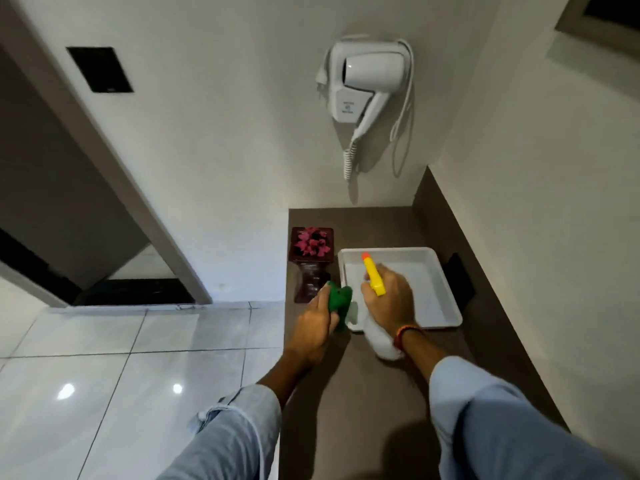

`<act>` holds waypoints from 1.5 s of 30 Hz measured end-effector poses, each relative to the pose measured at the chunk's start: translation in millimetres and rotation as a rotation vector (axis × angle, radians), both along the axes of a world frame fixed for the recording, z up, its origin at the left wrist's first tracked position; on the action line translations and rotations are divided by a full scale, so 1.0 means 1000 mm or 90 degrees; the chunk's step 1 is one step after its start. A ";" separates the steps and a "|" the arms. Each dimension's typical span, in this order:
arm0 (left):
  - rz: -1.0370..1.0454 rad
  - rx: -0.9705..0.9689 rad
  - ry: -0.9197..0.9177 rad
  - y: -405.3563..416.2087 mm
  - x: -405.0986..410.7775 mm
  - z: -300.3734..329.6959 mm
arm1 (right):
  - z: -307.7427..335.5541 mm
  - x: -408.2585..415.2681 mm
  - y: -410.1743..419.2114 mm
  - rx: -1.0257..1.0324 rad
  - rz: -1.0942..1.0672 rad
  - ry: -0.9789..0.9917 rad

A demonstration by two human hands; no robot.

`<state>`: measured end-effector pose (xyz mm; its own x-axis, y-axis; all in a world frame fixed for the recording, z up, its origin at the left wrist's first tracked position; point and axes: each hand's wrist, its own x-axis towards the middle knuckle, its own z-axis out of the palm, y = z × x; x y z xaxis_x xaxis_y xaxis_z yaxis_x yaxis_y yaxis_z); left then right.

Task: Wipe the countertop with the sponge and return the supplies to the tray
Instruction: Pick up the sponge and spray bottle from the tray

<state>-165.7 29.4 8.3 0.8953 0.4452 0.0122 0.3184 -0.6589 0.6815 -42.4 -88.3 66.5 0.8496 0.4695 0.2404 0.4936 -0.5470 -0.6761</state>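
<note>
My left hand (317, 322) grips a crumpled green sponge (338, 299) just left of the white tray (433, 292), above the brown countertop (349, 403). My right hand (388, 299) is closed around a spray bottle with a yellow trigger head and an orange nozzle (373, 273); its pale body (381, 341) hangs over the tray's front-left corner. The nozzle points away, over the tray. Apart from the bottle over it, the tray's visible inside is bare.
A dark red vase with pink flowers (311, 261) stands at the counter's left edge, close to the sponge. A black object (459, 277) leans by the right wall behind the tray. A white hair dryer (367, 88) hangs on the wall. Glossy floor tiles (138, 358) lie left.
</note>
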 end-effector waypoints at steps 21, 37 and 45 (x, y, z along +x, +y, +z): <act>0.197 -0.076 -0.031 0.015 -0.098 -0.016 | -0.012 -0.054 0.018 0.057 -0.074 0.057; 0.228 -0.140 -0.038 0.010 -0.041 -0.035 | -0.034 0.112 -0.059 0.191 -0.138 0.240; 0.291 -0.203 -0.070 0.013 -0.017 -0.037 | -0.051 0.112 -0.081 0.140 -0.131 0.265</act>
